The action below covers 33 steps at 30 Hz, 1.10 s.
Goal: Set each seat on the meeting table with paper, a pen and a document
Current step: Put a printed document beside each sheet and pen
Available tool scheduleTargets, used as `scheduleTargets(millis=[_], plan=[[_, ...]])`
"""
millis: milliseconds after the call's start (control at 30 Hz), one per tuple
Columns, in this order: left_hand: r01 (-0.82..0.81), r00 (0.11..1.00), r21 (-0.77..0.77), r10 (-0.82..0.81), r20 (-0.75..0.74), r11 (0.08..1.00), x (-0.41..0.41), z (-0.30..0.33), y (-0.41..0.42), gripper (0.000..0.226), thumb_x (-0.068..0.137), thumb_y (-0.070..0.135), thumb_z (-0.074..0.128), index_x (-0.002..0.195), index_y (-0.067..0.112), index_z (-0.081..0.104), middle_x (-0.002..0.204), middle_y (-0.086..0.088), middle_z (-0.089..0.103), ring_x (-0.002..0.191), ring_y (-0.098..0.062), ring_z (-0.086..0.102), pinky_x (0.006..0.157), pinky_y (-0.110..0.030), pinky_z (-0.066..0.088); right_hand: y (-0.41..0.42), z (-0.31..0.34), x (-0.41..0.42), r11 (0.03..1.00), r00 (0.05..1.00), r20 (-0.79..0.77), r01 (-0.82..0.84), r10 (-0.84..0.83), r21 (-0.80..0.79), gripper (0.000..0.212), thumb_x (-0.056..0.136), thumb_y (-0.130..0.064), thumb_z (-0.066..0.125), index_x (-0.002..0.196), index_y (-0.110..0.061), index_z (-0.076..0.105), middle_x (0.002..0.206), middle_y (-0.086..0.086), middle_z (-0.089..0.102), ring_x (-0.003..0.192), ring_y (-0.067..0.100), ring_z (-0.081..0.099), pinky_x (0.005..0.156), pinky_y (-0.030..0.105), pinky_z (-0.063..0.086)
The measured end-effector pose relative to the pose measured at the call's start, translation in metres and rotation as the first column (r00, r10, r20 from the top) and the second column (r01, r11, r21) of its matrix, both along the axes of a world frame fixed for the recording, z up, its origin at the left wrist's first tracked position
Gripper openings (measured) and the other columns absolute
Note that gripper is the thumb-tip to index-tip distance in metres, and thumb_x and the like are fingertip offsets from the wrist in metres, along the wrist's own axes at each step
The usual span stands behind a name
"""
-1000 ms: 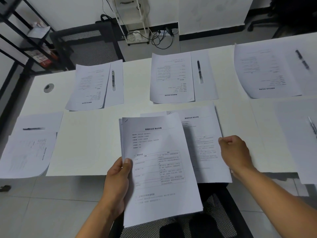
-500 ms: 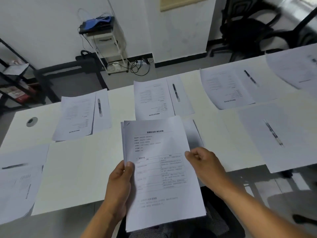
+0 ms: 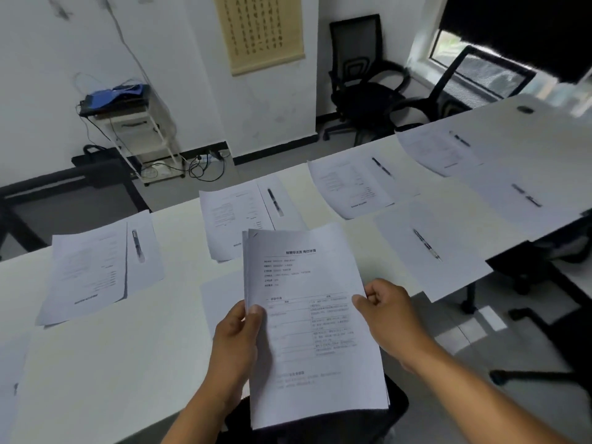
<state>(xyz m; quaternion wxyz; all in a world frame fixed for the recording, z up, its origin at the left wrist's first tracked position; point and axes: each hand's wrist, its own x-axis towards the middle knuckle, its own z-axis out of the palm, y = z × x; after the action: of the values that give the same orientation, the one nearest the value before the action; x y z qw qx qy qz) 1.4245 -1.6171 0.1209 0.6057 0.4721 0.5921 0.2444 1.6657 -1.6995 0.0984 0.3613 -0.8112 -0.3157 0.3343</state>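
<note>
at the tabletop's (image 3: 112,363) far left edge, a printed document (image 3: 86,270) overlapping a sheet with a pen (image 3: 138,245) on it. above the near edge, a stack of documents (image 3: 307,322) held up: left hand (image 3: 237,341) gripping its left margin, thumb on top, fingers curled behind; right hand (image 3: 389,315) pinching its right margin, fingers curled together on the paper. right of that, near the near edge, a blank sheet (image 3: 429,251) carrying a pen (image 3: 427,244), no document beside it.
</note>
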Motion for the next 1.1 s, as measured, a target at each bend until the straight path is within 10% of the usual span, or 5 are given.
scheduleTargets(millis=[367,533,767,1100], plan=[[0.113,0.993,0.026,-0.114,0.039,0.993,0.131,0.011,-0.038,0.023,0.112,0.021,0.056,0.114,0.015,0.079,0.106,-0.002,0.085,0.096,-0.023,0.082,0.079,-0.034,0.064,-0.062,0.013,0.127,0.992,0.994,-0.022,0.106,-0.105,0.069,0.032,0.101,-0.022,0.068,0.082,-0.001,0.055,0.063,-0.004,0.049,0.059,0.011,0.039,0.057,0.031,0.037],[0.018,0.992,-0.065,-0.01,0.125,0.998,0.22,0.009,-0.077,0.02,0.11,0.015,0.061,0.114,0.005,0.077,0.106,-0.014,0.084,0.096,-0.035,0.082,0.092,-0.05,0.065,-0.093,0.006,0.221,0.997,0.999,-0.011,0.042,-0.041,0.063,0.036,0.102,-0.022,0.069,0.076,-0.002,0.054,0.06,-0.007,0.048,0.057,0.009,0.039,0.055,0.029,0.037],[-0.018,0.988,-0.141,0.039,0.147,0.99,0.325,0.002,-0.122,0.027,0.114,0.015,0.053,0.112,-0.004,0.073,0.106,-0.018,0.083,0.095,-0.035,0.082,0.074,-0.039,0.067,-0.121,-0.006,0.337,0.999,0.997,-0.081,0.023,-0.021,0.025,0.032,0.101,-0.021,0.071,0.078,-0.002,0.061,0.067,0.016,0.063,0.059,0.016,0.048,0.057,0.032,0.04],[-0.073,0.992,-0.152,0.088,0.095,0.986,0.373,-0.014,-0.103,0.032,0.113,0.025,0.056,0.11,-0.001,0.074,0.108,-0.019,0.082,0.109,-0.046,0.076,0.103,-0.063,0.059,-0.094,-0.016,0.391,1.0,0.996,-0.088,0.0,-0.001,-0.012,0.048,0.1,-0.014,0.071,0.065,-0.014,0.039,0.055,-0.007,0.037,0.057,0.014,0.031,0.059,0.031,0.029]])
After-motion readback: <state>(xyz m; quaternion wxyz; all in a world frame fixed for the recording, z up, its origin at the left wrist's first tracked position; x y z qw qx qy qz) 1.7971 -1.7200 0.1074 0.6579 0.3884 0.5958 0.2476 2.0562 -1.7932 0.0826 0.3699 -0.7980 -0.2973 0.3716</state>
